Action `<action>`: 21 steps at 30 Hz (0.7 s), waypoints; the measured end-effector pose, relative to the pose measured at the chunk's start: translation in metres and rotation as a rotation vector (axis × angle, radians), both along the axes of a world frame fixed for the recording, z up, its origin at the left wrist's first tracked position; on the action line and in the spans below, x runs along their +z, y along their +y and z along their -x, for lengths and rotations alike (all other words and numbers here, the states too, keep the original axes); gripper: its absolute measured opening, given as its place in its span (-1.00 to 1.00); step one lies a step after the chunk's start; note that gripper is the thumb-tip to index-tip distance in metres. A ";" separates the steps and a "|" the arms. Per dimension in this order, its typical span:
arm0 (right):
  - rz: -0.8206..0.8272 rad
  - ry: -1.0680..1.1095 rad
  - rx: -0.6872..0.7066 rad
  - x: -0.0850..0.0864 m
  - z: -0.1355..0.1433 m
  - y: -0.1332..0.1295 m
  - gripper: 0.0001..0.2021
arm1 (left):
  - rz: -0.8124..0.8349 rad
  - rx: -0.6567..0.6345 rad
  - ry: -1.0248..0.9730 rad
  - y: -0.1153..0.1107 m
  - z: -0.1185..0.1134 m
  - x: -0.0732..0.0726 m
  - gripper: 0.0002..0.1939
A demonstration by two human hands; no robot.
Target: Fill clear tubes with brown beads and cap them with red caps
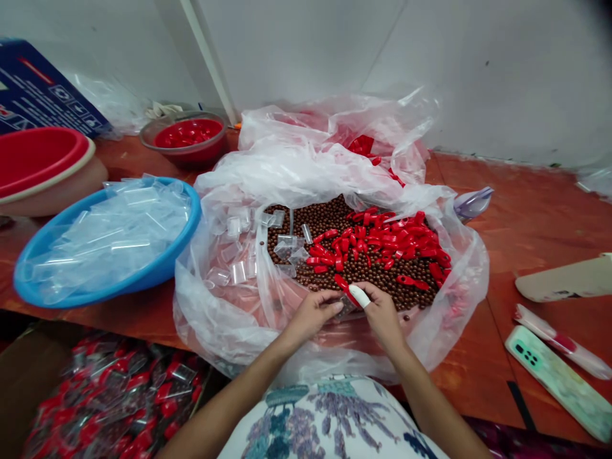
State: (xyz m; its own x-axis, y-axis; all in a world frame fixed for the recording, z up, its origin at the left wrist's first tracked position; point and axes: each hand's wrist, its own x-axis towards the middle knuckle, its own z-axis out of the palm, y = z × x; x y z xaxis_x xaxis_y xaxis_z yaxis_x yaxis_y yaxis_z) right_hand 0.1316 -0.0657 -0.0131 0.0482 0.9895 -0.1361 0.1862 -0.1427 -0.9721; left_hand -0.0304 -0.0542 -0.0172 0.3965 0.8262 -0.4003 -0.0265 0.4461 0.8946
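My left hand (312, 313) is closed, pinching a small clear plastic case (345, 308) between thumb and fingers. My right hand (380, 312), with white wrapping on one digit, is closed on a red plastic cap (340, 281), right against the case. Whether the two parts are joined I cannot make out. Both hands are over the near side of a spread-open plastic bag (217, 331). Inside lie many small brown balls (315, 213), with loose red plastic caps (382, 239) heaped at the right and clear plastic cases (239, 271) scattered at the left.
A blue basin (191, 242) of clear cases stands left of the bag. Behind are a bowl of red parts (184, 153) and stacked basins (52, 166). A box of red-capped cases (119, 401) sits below left. A phone (559, 382) lies at right.
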 end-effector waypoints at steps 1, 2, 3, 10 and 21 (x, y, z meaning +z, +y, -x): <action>-0.049 -0.065 0.015 0.000 0.001 -0.003 -0.74 | 0.003 0.019 0.001 0.000 0.000 0.001 -0.60; -0.099 -0.130 0.045 -0.001 0.001 -0.006 -0.72 | 0.004 0.043 0.003 0.001 0.001 0.001 -0.62; -0.149 -0.194 0.083 -0.001 0.001 -0.008 -0.69 | 0.002 0.067 0.007 0.002 0.001 0.003 -0.63; -0.373 -0.598 0.212 -0.010 0.003 -0.017 -0.32 | 0.080 0.163 -0.102 -0.001 -0.003 0.005 -0.63; -0.530 -0.687 0.208 -0.004 0.004 -0.024 -0.44 | 0.370 0.168 -0.374 -0.006 -0.012 0.017 -0.46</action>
